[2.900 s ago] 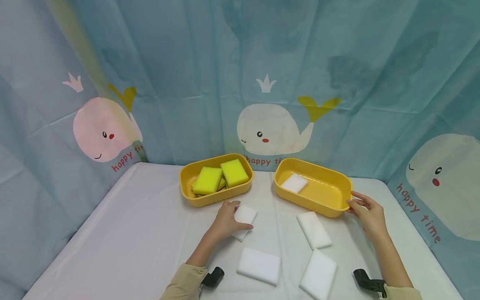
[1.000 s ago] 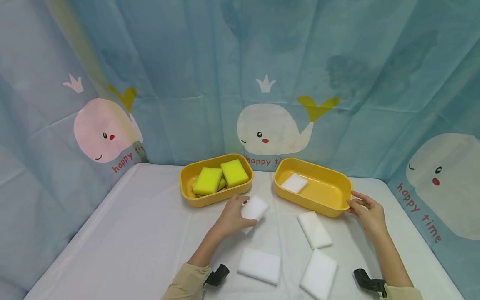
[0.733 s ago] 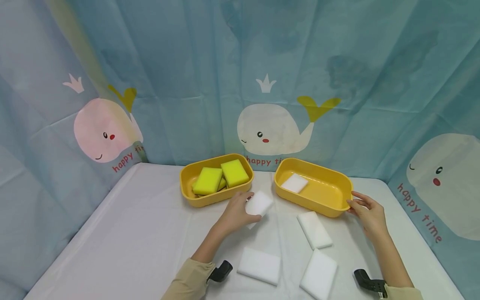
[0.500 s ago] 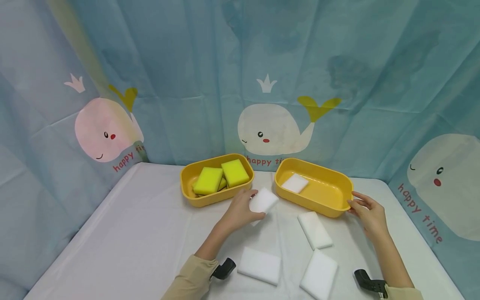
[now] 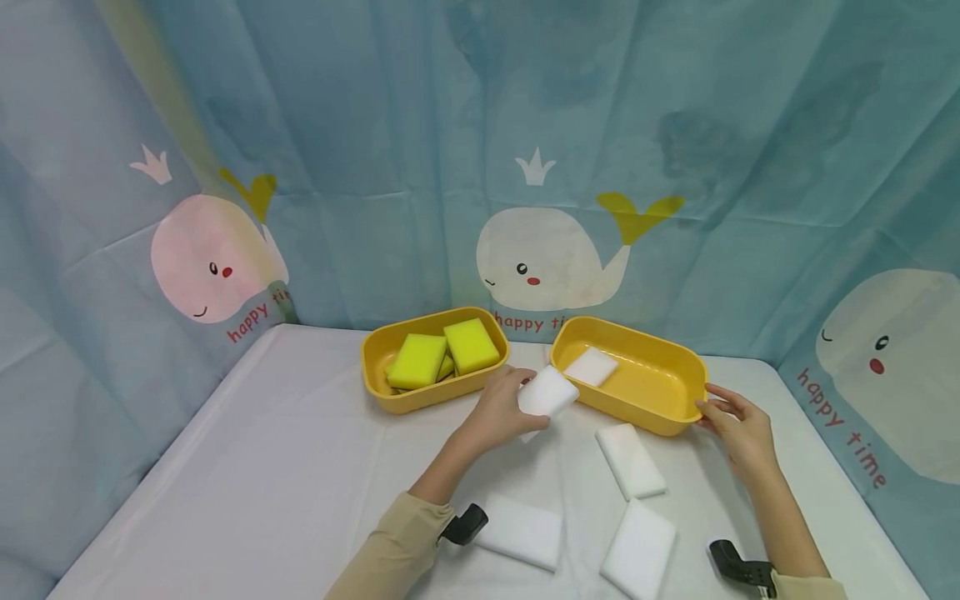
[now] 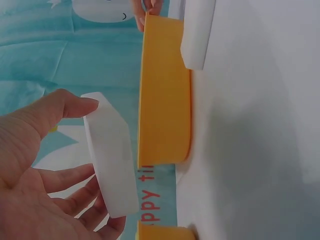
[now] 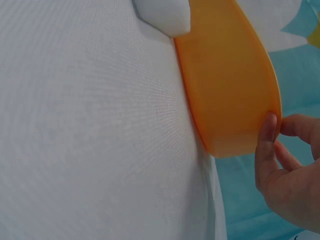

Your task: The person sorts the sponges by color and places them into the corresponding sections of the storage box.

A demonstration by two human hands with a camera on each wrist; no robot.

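My left hand holds a white sponge between thumb and fingers, raised above the table beside the near left corner of the right yellow tray. In the left wrist view that sponge is tilted, its long edge toward the tray wall. My right hand pinches the right end of the same tray at its rim; in the right wrist view the thumb lies on the outer wall. Inside this tray, at its left end, lies another white sponge.
A second yellow tray stands to the left with several yellow sponges. On the white table lie three more white sponges: one just in front of the right tray, one nearer, one partly behind the left wrist camera. A whale-print curtain hangs behind.
My left hand has lifted the white sponge off the table and carried it right and away from me, toward the right tray. The right hand has kept its grip on the tray rim.
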